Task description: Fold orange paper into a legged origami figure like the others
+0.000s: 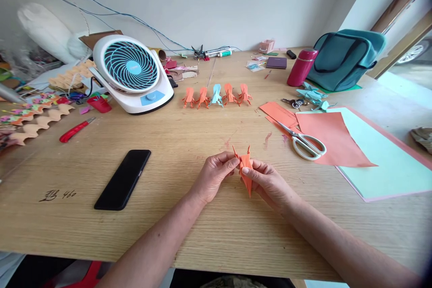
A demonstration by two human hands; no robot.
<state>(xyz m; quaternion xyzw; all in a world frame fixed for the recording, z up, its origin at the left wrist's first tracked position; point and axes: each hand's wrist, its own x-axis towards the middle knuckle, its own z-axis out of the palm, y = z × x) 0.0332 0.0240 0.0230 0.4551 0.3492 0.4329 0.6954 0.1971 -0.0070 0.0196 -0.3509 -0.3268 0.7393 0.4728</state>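
Observation:
An orange origami figure (246,162) with two thin points at its top and one long point below is held over the table. My left hand (216,172) pinches its left side near an upper point, thumb against the paper. On the other side my right hand (266,179) grips the body, its thumb lying across the front; the fingers behind are partly hidden. Farther back stands a row of finished-looking folded paper insects, several orange ones (228,93) and a light blue one (216,94). Scissors (307,144) with white handles lie right of my hands on orange paper (332,132).
Left of my arms lies a black phone (123,180), with a red utility knife (77,130) beyond it. A white fan (135,72) stands at back left. A pink flask (303,67), teal bag (347,60), keys (293,102) and light blue folded paper (312,93) are at back right.

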